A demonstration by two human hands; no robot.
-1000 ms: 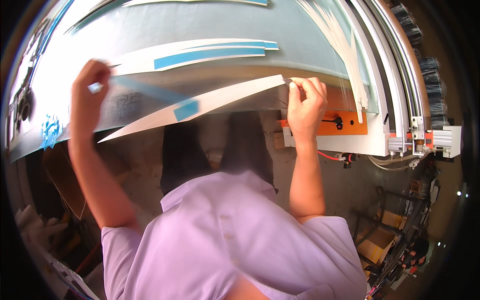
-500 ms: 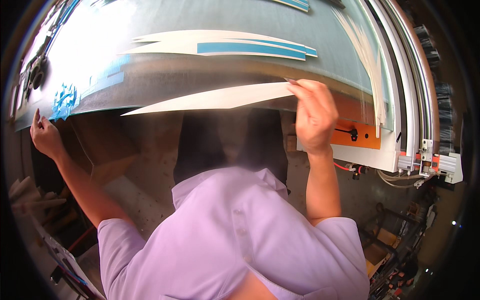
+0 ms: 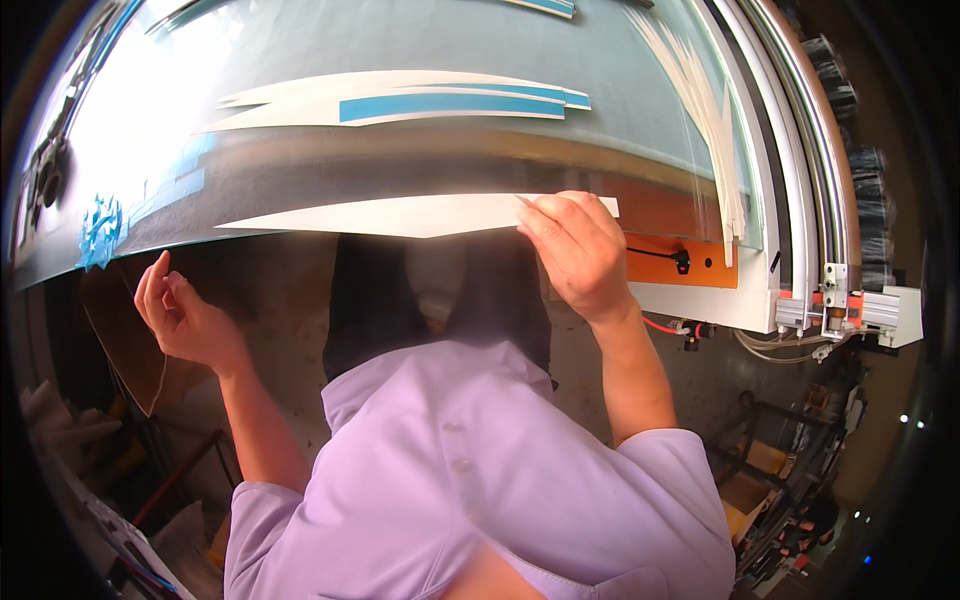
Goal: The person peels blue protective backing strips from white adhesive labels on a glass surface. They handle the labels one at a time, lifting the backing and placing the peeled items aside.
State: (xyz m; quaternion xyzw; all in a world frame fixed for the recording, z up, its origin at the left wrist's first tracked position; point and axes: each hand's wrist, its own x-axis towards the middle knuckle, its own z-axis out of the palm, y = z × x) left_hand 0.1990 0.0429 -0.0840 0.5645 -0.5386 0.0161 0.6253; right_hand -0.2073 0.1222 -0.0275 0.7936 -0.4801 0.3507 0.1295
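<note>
The left hand (image 3: 187,318) has swung away from the crumpled blue film (image 3: 101,232), empty and loosely open; the right hand (image 3: 578,250) now pinches the tapered white piece (image 3: 400,215) along the table's (image 3: 620,125) front edge, its blue patch gone, leaving bare white.

Table (image 3: 400,40): glass-topped
Light: strong glare (image 3: 140,120) on table's left
Floor (image 3: 580,375): grey, dim
Rack (image 3: 785,418): dark-framed, lower right
</note>
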